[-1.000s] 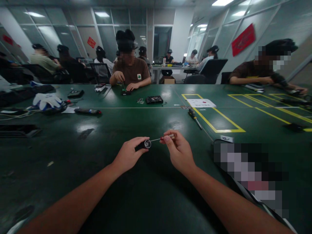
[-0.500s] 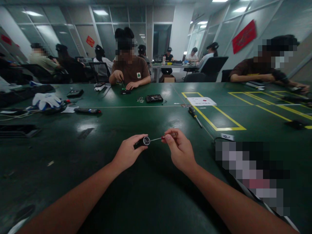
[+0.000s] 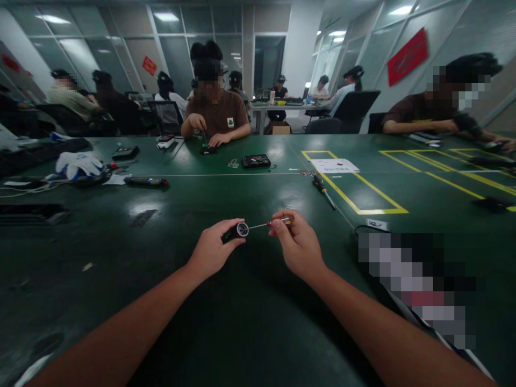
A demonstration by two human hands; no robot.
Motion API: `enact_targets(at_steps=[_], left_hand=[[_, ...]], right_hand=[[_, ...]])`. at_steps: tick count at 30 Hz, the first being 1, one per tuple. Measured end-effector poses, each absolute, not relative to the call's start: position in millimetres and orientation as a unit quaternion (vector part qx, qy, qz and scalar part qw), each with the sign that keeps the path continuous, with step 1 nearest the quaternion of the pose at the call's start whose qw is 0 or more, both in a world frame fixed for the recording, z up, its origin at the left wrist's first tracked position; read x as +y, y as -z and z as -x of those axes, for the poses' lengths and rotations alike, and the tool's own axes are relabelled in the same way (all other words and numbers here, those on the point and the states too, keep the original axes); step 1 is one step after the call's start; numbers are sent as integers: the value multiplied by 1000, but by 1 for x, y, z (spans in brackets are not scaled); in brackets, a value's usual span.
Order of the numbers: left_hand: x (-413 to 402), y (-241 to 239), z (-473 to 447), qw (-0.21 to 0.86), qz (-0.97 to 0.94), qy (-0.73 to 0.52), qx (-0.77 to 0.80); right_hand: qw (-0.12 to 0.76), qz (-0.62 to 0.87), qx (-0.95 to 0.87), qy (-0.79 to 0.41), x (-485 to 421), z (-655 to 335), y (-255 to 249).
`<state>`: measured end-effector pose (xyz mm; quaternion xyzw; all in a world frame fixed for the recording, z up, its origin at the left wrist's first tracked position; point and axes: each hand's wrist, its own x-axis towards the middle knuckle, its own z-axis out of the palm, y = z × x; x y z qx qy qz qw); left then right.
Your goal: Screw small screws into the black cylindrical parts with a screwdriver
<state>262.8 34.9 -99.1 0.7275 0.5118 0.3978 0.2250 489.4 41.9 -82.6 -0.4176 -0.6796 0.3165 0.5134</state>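
Above the green table, my left hand [image 3: 215, 244] is closed around a black cylinder [image 3: 233, 234] with a pale ring at its open end, which faces right. My right hand [image 3: 298, 242] grips a screwdriver [image 3: 285, 221] with a clear handle and a red collar. Its thin shaft points left, and the tip reaches the cylinder's open end; whether it touches anything inside I cannot tell.
A yellow-and-black screwdriver [image 3: 323, 191] lies ahead on the green table [image 3: 242, 201]. Beyond it are a paper sheet [image 3: 334, 165] and a black case [image 3: 256, 160]. White gloves [image 3: 79, 165] and a dark pen-shaped tool [image 3: 145, 182] lie left. A co-worker [image 3: 217, 115] sits opposite.
My right hand has turned slightly, so more of the screwdriver's clear handle shows. The left hand keeps the cylinder in nearly the same place. The view has shifted a little.
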Motion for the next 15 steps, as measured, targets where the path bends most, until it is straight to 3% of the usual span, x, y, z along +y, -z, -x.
enact_targets(at_steps=[7,15], left_hand=[[36,100,-263,201,-742,-386,510],[39,103,-261,191,-741,-390,513]], right_hand=[[511,367,-676,-384,40,-487,81],[541,409,-614,-405,45,-485,82]])
